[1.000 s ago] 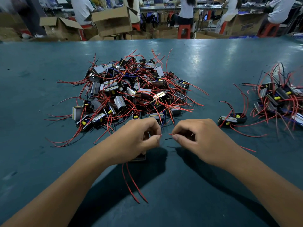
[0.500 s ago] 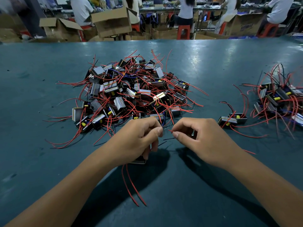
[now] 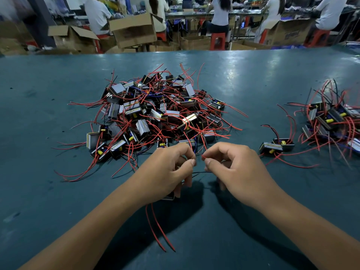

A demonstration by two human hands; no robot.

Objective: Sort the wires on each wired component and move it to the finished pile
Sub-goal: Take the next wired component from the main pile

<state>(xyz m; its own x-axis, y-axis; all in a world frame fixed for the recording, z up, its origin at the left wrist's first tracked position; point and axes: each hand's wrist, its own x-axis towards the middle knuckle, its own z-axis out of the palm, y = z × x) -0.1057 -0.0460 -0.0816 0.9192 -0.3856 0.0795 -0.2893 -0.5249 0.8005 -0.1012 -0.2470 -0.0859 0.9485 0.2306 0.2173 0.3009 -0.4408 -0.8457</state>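
My left hand (image 3: 167, 170) grips a small wired component (image 3: 169, 197), mostly hidden under its curled fingers; only a dark corner shows below the hand. Two red wires (image 3: 159, 228) hang from it toward me. My right hand (image 3: 235, 168) pinches the tip of a red wire (image 3: 203, 157) between thumb and forefinger, close to my left fingertips. A thin black wire (image 3: 202, 172) runs between the two hands. A big tangled pile of components with red wires (image 3: 155, 115) lies just beyond my hands. A smaller pile (image 3: 331, 121) sits at the right edge of the table.
Two components (image 3: 276, 146) lie on their own between my right hand and the right pile. The teal table (image 3: 58, 191) stretches wide on all sides. Cardboard boxes (image 3: 134, 30) and seated people at benches are beyond the far edge.
Both hands have risen slightly and kept close together. My right hand now shows the red wire tip pinched, and the black wire is stretched between the hands.
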